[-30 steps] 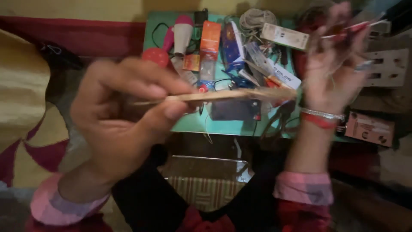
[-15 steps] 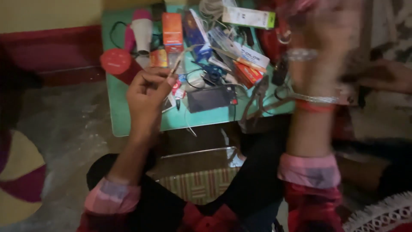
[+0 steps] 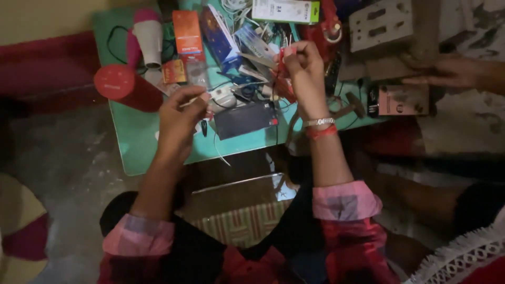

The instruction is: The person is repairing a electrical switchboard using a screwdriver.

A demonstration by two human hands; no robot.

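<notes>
Seen from above: a low green table [image 3: 137, 142] crowded with small boxes, loose wires, a red cylinder [image 3: 120, 84] and a pink-and-white hair dryer [image 3: 147, 32].

Left hand [image 3: 181, 113] raised just over the table's near half, fingers pinched together on a thin pale stick or wire end [image 3: 185, 103] — too blurred to tell which. Right hand [image 3: 302, 66] higher and further right, well apart from the left, thumb and forefinger clamped on a slim red tool [image 3: 282, 62] with metal tips showing above the grip, probably tweezers or a small cutter. Silver and red bangles [image 3: 322, 127] on that wrist. Both forearms bent up from pink plaid cuffs, elbows tucked near the knees, wrists cocked inward toward each other.

Below and between the hands, flat on the table: a dark rectangular battery pack [image 3: 244, 118] with a thin wire [image 3: 218, 150] trailing off the near edge.

Risks, judged from the layout: easy to snag a loose wire with a cuff or wrist and drag the battery pack or small parts off the edge. Easy too to lose the thin piece from so light a pinch into the clutter beneath. Sharp tool tips held close to the fingers — a slip could nick skin.

At the far right, another person's hand [image 3: 447, 71] resting on a brown board [image 3: 392, 23], clear of the work.
</notes>
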